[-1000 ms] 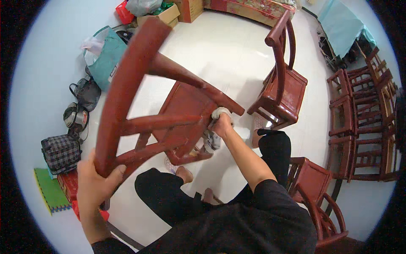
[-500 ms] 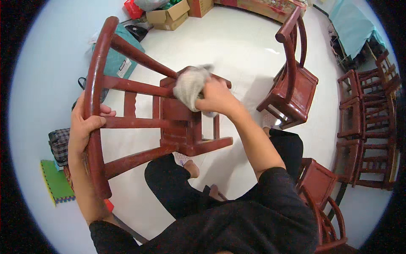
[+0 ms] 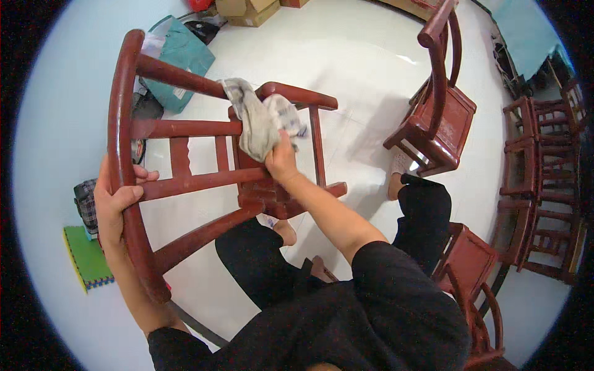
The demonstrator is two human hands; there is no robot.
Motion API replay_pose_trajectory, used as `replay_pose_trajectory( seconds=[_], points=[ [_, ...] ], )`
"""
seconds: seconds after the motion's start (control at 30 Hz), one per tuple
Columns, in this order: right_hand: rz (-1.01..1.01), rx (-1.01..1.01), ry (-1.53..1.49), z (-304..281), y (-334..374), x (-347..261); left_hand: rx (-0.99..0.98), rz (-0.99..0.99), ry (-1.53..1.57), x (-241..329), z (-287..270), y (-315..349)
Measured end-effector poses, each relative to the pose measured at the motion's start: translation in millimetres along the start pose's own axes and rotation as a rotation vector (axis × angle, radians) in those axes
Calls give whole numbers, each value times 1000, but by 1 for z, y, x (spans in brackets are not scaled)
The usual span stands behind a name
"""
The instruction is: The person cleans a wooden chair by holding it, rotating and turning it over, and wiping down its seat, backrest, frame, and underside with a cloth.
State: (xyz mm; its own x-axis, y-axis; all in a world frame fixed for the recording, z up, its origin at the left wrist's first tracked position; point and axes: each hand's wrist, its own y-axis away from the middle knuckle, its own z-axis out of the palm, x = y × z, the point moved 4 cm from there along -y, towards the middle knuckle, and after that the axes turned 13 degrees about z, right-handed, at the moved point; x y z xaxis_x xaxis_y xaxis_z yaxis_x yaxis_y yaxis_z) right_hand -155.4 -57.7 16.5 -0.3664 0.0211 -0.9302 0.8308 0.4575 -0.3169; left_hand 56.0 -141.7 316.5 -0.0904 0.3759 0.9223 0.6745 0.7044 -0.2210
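A dark red wooden chair (image 3: 189, 129) is tipped in front of me, its curved top rail toward the left and its seat and legs toward the right. My left hand (image 3: 117, 193) grips the top rail, thumb on the near side and fingers wrapped behind it. In my right hand (image 3: 282, 159) is a crumpled, greyish-white cloth (image 3: 252, 120), pressed against the chair where the back spindles meet the seat. The cloth drapes over part of the seat and hides it, along with some of my right fingertips.
A second red chair (image 3: 442, 127) stands at the right, another (image 3: 467, 260) at the lower right. Several chairs are stacked (image 3: 538, 185) along the right wall. A teal bag (image 3: 179, 65), cardboard box (image 3: 247, 11), plaid bag (image 3: 88, 204) and green foam mat (image 3: 90, 256) lie at left and back.
My right hand has moved left and a little down, and the cloth now hangs more spread out over the spindles. The chair has shifted slightly, with my left hand still on its rail.
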Motion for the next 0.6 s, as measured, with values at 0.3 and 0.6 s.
replay_pose_trajectory(
  seconds=[0.3,0.6],
  points=[
    [122,-332,193,-30,56,-15,2,-4,-7,-23,-17,7],
    [604,-883,185,-166,134,-4,7,-9,-7,-30,-22,9]
  ],
)
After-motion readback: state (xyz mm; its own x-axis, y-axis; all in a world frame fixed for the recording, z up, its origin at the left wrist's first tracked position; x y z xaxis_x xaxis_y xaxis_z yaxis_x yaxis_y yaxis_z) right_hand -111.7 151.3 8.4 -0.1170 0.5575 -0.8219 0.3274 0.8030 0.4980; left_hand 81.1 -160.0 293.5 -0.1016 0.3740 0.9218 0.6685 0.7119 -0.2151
